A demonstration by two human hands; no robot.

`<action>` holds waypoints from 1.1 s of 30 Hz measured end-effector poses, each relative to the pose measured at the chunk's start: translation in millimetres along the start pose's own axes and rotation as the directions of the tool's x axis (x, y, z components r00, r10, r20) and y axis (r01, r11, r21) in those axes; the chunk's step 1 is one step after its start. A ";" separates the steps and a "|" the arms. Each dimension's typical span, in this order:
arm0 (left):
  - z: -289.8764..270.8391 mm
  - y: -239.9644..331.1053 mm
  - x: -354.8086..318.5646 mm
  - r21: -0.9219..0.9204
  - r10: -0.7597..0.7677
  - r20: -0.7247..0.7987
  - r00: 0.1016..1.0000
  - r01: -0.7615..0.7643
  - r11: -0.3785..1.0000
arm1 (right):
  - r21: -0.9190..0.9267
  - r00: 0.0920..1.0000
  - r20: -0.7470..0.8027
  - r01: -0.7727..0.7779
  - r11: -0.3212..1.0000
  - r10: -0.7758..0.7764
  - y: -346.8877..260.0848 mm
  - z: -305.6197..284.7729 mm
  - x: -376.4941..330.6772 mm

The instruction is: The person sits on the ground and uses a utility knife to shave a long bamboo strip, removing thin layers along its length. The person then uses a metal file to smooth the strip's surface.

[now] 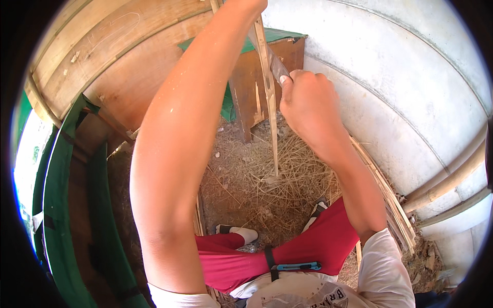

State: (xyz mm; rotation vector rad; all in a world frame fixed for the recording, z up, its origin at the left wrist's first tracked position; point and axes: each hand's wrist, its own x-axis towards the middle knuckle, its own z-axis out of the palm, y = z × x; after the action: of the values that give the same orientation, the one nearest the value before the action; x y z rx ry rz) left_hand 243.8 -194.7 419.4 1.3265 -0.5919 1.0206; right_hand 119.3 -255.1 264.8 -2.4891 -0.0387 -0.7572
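Note:
A long, pale split-bamboo strip (270,97) stands nearly upright before me, its lower tip close to the straw-covered ground and its top end past the picture's upper edge. My right hand (310,97) is closed around the handle end of a knife, thumb laid along it. The knife's flat dark blade (277,65) slants up and left, crossing at the strip. High at the upper edge, my left hand (252,4) shows only its wrist end beside the strip; its fingers are out of the picture, so its grip is hidden.
A brown wooden box (292,56) with a green cover stands ahead. Straw and shavings (303,159) litter the ground. Bamboo strips (385,190) lie along the right by a pale wall (380,61). Green-covered boards (61,205) stand left. A blue cutter (298,266) hangs at my waist.

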 end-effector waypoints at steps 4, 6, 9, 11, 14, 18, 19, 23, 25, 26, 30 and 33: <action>-4.8 15.9 -12.1 0.104 -0.204 0.113 0.972 0.193 0.976 | 0.014 0.997 -0.018 -0.074 0.997 0.074 2.8 -3.6 1.9; 3.5 6.6 -7.5 0.018 -0.147 0.071 0.987 0.146 0.989 | -0.006 0.994 -0.078 -0.077 0.997 0.076 7.1 5.2 3.0; -1.2 9.2 -11.8 -0.009 -0.194 0.098 0.976 0.196 0.981 | -0.026 0.992 -0.106 -0.067 0.997 0.064 13.8 19.4 3.3; -3.7 10.3 -17.1 -0.010 -0.238 0.111 0.965 0.240 0.971 | 0.009 0.997 -0.032 -0.075 0.997 0.075 19.7 10.9 11.5; -3.6 9.4 -16.3 -0.064 -0.191 0.079 0.978 0.196 0.979 | 0.037 0.991 0.094 -0.097 0.995 0.093 26.2 9.3 11.2; 0.1 -1.4 -5.6 0.004 -0.109 0.036 0.993 0.109 0.994 | 0.028 0.965 0.199 -0.181 0.983 0.172 26.5 0.0 0.7; 1.4 -3.5 1.1 0.071 -0.114 0.032 0.993 0.112 0.991 | 0.027 0.970 0.176 -0.174 0.984 0.166 25.0 -1.9 -5.3; 1.1 11.2 -15.2 0.138 -0.203 0.059 0.977 0.194 0.971 | -0.043 0.973 -0.010 -0.230 0.972 0.230 14.9 -7.7 -26.8; -4.6 30.2 -31.7 0.183 -0.204 0.080 0.976 0.186 0.965 | -0.091 0.972 -0.053 -0.233 0.968 0.229 10.4 -13.4 -28.9; 2.1 27.4 -29.8 0.172 -0.221 0.048 0.974 0.210 0.963 | -0.116 0.971 -0.074 -0.235 0.965 0.227 8.3 -17.3 -29.8; 14.9 15.1 -19.4 0.153 -0.227 0.042 0.973 0.218 0.964 | -0.158 0.969 0.046 -0.231 0.960 0.241 2.3 -31.9 -24.9; 24.7 11.9 -16.5 0.183 -0.219 0.048 0.975 0.207 0.961 | -0.124 0.975 0.040 -0.212 0.969 0.218 20.2 -29.1 -9.7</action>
State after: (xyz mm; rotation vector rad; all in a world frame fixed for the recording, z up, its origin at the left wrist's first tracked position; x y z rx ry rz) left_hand 230.5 -223.6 416.2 1.5509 -0.4044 0.8691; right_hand 99.9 -285.8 270.4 -2.5718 0.2610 -0.6173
